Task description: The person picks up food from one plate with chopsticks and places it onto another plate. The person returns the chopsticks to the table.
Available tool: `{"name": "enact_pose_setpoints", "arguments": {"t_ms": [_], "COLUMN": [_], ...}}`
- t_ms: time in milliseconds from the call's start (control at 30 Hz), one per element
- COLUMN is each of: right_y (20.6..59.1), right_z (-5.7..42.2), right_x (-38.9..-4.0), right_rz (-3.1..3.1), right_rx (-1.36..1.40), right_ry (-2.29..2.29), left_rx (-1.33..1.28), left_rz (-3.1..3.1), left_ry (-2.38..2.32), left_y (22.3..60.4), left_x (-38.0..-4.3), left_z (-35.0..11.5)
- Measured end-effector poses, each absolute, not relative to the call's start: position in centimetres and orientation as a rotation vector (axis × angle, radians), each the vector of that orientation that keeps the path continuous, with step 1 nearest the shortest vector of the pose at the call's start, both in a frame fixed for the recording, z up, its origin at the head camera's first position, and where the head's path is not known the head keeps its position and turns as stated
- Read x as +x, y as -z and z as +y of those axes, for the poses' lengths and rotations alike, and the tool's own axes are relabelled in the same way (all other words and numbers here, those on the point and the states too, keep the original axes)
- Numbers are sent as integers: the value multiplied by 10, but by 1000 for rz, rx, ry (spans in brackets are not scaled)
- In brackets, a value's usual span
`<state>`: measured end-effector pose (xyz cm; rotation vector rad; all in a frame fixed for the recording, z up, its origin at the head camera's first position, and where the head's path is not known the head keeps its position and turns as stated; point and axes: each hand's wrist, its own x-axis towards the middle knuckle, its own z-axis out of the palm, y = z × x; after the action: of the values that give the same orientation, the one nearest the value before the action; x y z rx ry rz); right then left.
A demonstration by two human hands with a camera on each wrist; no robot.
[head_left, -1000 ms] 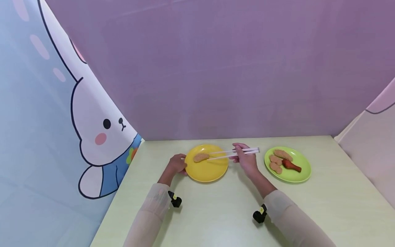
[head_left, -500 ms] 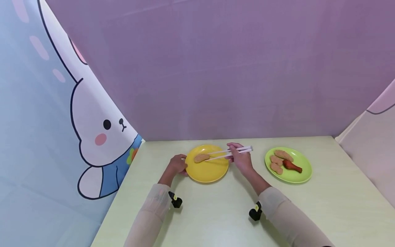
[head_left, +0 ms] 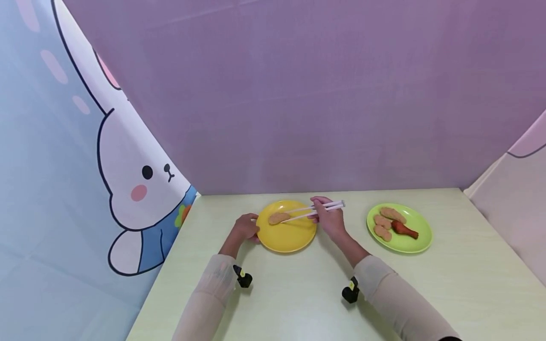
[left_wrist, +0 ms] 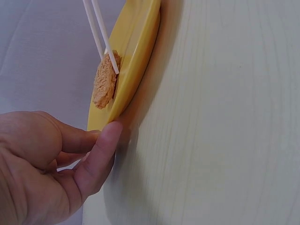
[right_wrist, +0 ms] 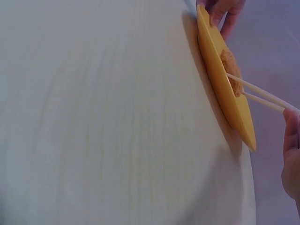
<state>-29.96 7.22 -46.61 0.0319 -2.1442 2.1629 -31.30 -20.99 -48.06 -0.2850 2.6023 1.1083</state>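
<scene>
A yellow plate [head_left: 286,240] stands on the table with one breaded chicken piece [head_left: 278,218] on its left part. My left hand [head_left: 246,227] pinches the plate's left rim; in the left wrist view the thumb [left_wrist: 105,140] lies against the edge. My right hand [head_left: 330,220] holds a pair of white chopsticks [left_wrist: 103,30] over the plate's right side. Their tips lie on either side of the chicken piece's near end, at or touching it. In the right wrist view, the chicken piece [right_wrist: 228,65] lies on the plate beside the tips.
To the right stands a green plate [head_left: 407,246] bearing a brown-red drumstick [head_left: 404,230], a longer breaded piece [head_left: 393,215] and two smaller nuggets [head_left: 382,232]. A purple backdrop [head_left: 320,118] rises behind the pale table [head_left: 298,303].
My right hand has moved left with the chopsticks, bringing their tips farther along the chicken piece. My left hand has stayed at the yellow plate's rim.
</scene>
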Motion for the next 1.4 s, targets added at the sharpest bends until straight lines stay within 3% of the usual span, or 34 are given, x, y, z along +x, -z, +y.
{"name": "enact_pose_setpoints", "arguments": {"t_ms": [1400], "right_y": [469], "right_z": [33], "right_x": [-291], "right_rz": [-2170], "right_rx": [102], "right_ry": [-2062], "left_rx": [-285], "left_rz": [2592], "left_ry": [-1153], "left_y": [485], "left_x": [-313], "left_z": [-214]}}
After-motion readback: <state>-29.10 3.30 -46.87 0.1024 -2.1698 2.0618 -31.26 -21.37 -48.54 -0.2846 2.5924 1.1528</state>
